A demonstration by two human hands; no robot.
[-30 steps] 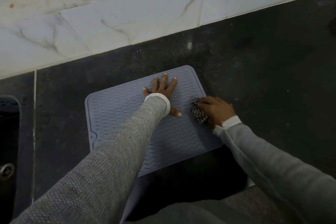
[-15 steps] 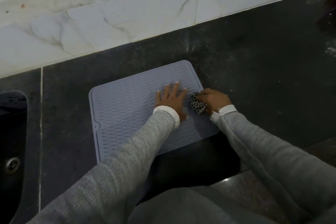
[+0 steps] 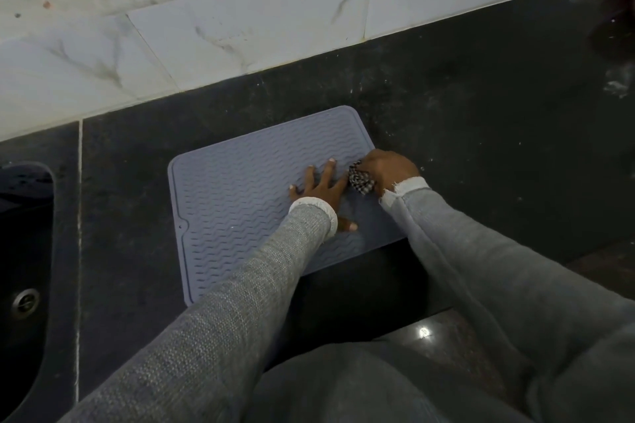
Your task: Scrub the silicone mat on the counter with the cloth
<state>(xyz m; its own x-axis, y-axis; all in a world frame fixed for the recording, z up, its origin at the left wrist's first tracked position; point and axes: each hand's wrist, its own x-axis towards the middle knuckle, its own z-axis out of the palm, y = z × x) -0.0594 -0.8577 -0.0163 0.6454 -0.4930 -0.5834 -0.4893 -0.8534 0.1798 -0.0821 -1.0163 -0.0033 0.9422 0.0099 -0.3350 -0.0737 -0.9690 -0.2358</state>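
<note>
Over the last second the right hand [image 3: 385, 170] has carried the bunched checkered cloth [image 3: 360, 180] from the mat's [image 3: 233, 196] right edge, mid-length, toward its far right corner. The left hand [image 3: 321, 187], flat with fingers spread, has shifted right across the mat; its fingertips now lie just beside the cloth, where a clear gap separated them earlier.

Bare dark counter [image 3: 481, 120] right of mat [image 3: 233, 203]; sink [image 3: 24, 251] far left.
</note>
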